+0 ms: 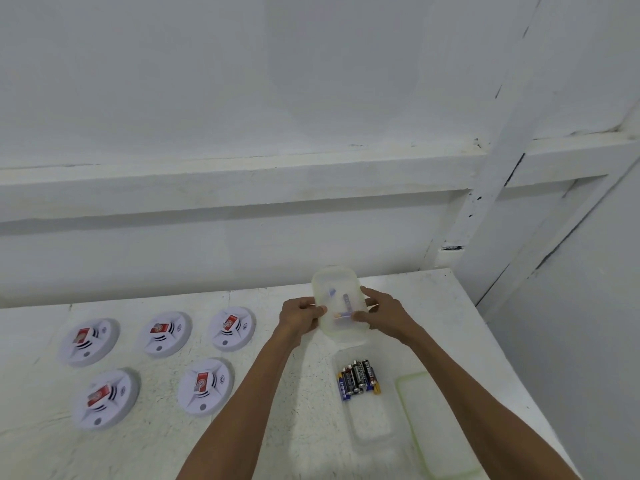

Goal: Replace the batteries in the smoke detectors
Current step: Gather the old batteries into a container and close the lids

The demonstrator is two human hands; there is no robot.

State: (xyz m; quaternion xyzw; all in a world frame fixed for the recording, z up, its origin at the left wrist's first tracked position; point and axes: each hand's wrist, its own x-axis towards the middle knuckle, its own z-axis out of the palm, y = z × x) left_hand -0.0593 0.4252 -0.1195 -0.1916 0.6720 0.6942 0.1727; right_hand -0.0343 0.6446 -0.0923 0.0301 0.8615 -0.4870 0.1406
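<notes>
**White table and what sits on it**

A white speckled table [277, 410] stands against the wall; five round smoke detectors [202, 388] lie on its left part, three behind and two in front; at right rests an open clear container [370, 420] with batteries [358, 377] inside; just beside it lies a green-rimmed lid [436, 427].

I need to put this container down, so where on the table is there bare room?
Bare table lies between the smoke detectors and the open battery tray, and beyond the held container toward the wall. The left side is crowded with five detectors; the right edge holds the tray and loose lid.
</notes>
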